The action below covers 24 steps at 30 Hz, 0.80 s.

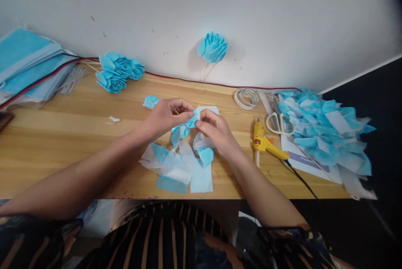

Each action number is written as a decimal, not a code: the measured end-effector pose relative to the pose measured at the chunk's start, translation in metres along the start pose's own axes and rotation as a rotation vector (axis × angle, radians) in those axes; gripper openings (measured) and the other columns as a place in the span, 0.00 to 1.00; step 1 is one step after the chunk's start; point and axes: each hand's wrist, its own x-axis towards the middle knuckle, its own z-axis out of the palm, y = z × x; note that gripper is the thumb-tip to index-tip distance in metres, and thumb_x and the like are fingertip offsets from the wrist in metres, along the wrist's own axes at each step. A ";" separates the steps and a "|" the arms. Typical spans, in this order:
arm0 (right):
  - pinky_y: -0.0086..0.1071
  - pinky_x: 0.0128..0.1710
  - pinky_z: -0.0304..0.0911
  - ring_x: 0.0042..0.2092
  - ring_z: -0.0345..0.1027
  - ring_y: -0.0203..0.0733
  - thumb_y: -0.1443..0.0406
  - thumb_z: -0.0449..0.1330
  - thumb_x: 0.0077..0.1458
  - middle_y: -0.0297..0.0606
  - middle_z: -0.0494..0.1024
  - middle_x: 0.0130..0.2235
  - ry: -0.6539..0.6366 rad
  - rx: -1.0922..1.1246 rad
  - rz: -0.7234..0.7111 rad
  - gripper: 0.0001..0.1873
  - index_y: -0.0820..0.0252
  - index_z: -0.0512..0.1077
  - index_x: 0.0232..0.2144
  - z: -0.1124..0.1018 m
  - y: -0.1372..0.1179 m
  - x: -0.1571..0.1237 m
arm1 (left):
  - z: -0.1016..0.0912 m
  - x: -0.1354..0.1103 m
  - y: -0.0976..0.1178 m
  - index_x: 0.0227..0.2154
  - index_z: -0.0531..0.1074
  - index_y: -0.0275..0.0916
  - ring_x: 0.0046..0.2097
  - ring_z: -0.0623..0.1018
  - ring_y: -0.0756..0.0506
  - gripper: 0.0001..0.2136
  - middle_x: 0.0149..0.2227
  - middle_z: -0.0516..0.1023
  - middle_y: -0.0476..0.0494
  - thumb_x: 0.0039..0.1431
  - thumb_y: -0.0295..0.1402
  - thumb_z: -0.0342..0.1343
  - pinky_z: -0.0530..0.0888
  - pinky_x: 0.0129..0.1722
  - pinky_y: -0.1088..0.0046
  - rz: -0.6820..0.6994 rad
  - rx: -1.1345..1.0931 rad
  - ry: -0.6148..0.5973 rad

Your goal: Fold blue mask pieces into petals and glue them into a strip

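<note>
Between my two hands, above the middle of the wooden table, is a small blue piece of mask fabric (194, 120). My left hand (168, 116) pinches its left side between thumb and fingers. On its right side, my right hand (216, 128) pinches it too. Just below the hands lie several loose blue and white fabric pieces (176, 168), some flat and some curled. A small blue folded piece (151, 101) rests beyond my left hand. A white sheet (210, 109) shows partly behind my right hand.
Blue fabric flowers (117, 71) lie at the back left; another flower (212, 47) on a stick leans against the wall. Face masks (28, 65) are stacked far left. At right are a yellow glue gun (266, 143), white-handled scissors (279, 123), tape rolls (246, 98) and a fabric pile (326, 128).
</note>
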 end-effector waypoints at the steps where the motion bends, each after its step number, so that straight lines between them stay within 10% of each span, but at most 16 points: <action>1: 0.31 0.32 0.55 0.30 0.57 0.34 0.60 0.62 0.52 0.28 0.67 0.28 -0.002 0.002 -0.001 0.09 0.56 0.67 0.28 0.000 0.000 0.000 | 0.000 0.000 -0.001 0.29 0.76 0.35 0.31 0.73 0.50 0.11 0.29 0.79 0.47 0.49 0.39 0.64 0.69 0.32 0.74 0.012 0.004 0.003; 24: 0.31 0.31 0.60 0.28 0.66 0.35 0.59 0.65 0.50 0.27 0.70 0.27 -0.030 0.141 0.081 0.10 0.56 0.70 0.29 -0.006 0.005 0.004 | -0.001 -0.005 0.003 0.31 0.79 0.39 0.35 0.78 0.47 0.06 0.32 0.83 0.44 0.61 0.32 0.59 0.72 0.38 0.71 0.519 0.379 0.058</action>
